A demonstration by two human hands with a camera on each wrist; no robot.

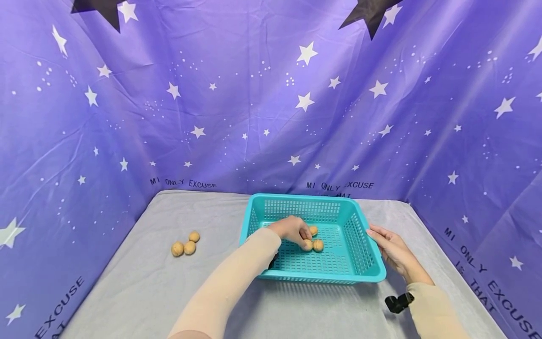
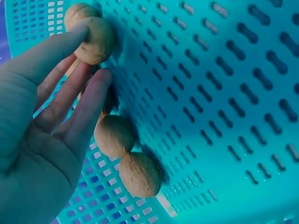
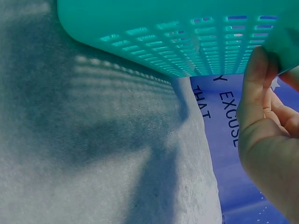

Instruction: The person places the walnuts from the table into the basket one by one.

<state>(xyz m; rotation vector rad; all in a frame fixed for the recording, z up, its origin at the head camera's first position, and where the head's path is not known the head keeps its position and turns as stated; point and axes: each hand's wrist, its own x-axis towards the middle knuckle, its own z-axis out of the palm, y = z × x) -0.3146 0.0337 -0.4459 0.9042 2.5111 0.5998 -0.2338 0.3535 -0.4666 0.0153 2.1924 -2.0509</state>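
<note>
A grey cloth (image 1: 127,301) is spread below, enclosed by a purple star-printed curtain (image 1: 237,94). On the left, three loose walnuts (image 1: 189,248) are grouped close together, well apart from the turquoise basket (image 1: 322,277). The basket's near left corner is crossed and partly hidden by the left sleeve (image 1: 237,273); a small black device (image 1: 395,303) is worn at the right cuff. The basket is set with its mouth upward and its long axis running left to right. Inside it, a walnut (image 2: 99,44) is pinched between thumb and fingers of the left hand (image 1: 294,230); being nearly round, no clear axis is shown by it. Other walnuts (image 2: 141,175) are seen beside it, though their number is perhaps masked by the fingers. The basket's right rim is gripped by the right hand (image 1: 394,249).
</note>
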